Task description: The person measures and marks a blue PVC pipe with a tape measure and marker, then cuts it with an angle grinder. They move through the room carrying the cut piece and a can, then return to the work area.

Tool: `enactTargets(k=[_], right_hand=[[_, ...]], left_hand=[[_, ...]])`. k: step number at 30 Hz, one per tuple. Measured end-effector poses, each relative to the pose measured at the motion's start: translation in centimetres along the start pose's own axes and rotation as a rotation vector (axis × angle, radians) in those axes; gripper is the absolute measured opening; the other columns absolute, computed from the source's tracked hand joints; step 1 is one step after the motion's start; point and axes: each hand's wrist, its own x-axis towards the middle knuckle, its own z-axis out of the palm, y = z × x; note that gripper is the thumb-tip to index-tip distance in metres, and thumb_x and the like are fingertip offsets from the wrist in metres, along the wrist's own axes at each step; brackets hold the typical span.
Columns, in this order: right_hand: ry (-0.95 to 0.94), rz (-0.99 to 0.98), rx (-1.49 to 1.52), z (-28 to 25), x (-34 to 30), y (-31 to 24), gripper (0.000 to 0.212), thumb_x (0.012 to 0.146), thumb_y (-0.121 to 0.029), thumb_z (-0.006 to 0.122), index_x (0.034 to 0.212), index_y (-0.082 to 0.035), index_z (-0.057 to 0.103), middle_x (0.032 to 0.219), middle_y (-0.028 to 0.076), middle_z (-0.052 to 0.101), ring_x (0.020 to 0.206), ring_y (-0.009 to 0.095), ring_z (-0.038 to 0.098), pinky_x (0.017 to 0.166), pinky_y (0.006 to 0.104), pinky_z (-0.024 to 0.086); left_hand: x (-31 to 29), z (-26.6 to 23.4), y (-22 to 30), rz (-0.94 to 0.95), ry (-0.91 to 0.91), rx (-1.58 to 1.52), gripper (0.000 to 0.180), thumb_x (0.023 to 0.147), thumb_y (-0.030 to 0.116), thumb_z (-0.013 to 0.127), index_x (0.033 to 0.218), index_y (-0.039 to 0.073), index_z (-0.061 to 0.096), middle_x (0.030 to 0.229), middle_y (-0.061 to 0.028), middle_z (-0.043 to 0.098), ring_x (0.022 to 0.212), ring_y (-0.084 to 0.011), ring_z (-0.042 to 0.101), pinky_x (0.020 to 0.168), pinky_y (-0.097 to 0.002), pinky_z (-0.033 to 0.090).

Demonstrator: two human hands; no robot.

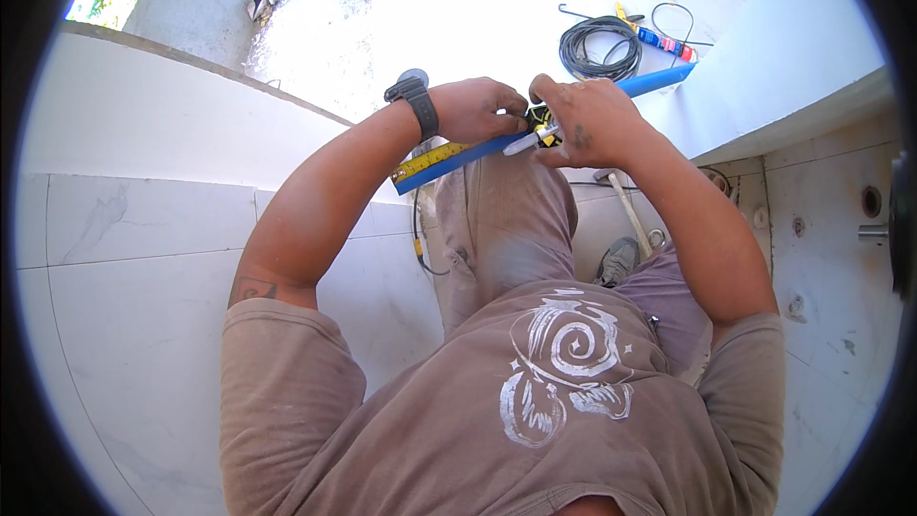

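Spiral-printed shirt point(540, 387), black-marked yellow tape measure point(430, 161)

We see a person in a short-sleeved T-shirt point(420, 420) of muted brown, its fabric softly creased. Across the chest runs a large white print point(573, 354): a brush-like spiral with small stars around it and rough, looping shapes beneath. We notice stitched hems on both loose sleeves, the left sleeve point(287, 354) and the right sleeve point(750, 392). A black watch point(420, 110) with a broad strap circles the left wrist. Near the left elbow we make out a curling tattoo point(256, 288). The left hand point(478, 107) and right hand point(600, 124) are ungloved; small dark marks point(581, 137) dot the back of the right. Below, we find worn, dusty grey-brown trousers point(516, 220) and one grey lace-up shoe point(619, 260).
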Motion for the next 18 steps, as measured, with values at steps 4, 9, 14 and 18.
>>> enactTargets(k=[4, 9, 14, 18], right_hand=[[0.032, -0.010, 0.000, 0.2, -0.3, -0.1, 0.061, 0.076, -0.046, 0.082, 0.112, -0.007, 0.050, 0.091, 0.013, 0.073, 0.091, 0.033, 0.071, 0.079, 0.0448, 0.054], [0.092, -0.016, 0.009, 0.9, -0.6, 0.3, 0.062, 0.079, -0.048, 0.081, 0.115, -0.007, 0.051, 0.097, 0.014, 0.073, 0.094, 0.033, 0.071, 0.080, 0.0448, 0.053], [0.267, -0.036, 0.021, 2.0, -1.3, 0.4, 0.059, 0.084, -0.049, 0.076, 0.118, -0.006, 0.055, 0.099, 0.016, 0.069, 0.095, 0.034, 0.070, 0.079, 0.0439, 0.054], [0.538, -0.089, 0.265, 1.5, -2.2, -0.2, 0.039, 0.094, -0.041, 0.066, 0.103, -0.003, 0.063, 0.094, 0.016, 0.067, 0.088, 0.032, 0.069, 0.077, 0.0419, 0.053]], left_hand=[[-0.2, 0.5, 0.0, 0.037, 0.052, -0.012, 0.038, 0.100, 0.032, 0.054, 0.119, 0.003, 0.070, 0.116, -0.0174, 0.068, 0.104, -0.0329, 0.066, 0.095, -0.0424, 0.051], [-0.5, 0.7, -0.1, 0.086, 0.064, 0.005, 0.032, 0.101, 0.030, 0.055, 0.109, 0.003, 0.070, 0.103, -0.0167, 0.066, 0.098, -0.0339, 0.065, 0.091, -0.0450, 0.050], [-0.4, 0.6, -0.3, 0.085, 0.058, -0.036, 0.031, 0.101, 0.029, 0.055, 0.109, 0.002, 0.070, 0.103, -0.0165, 0.065, 0.099, -0.0339, 0.064, 0.093, -0.0443, 0.050], [-0.2, 0.8, -0.6, 0.110, 0.063, -0.057, 0.032, 0.102, 0.030, 0.055, 0.111, 0.003, 0.070, 0.107, -0.0162, 0.066, 0.101, -0.0339, 0.064, 0.094, -0.0437, 0.050]])
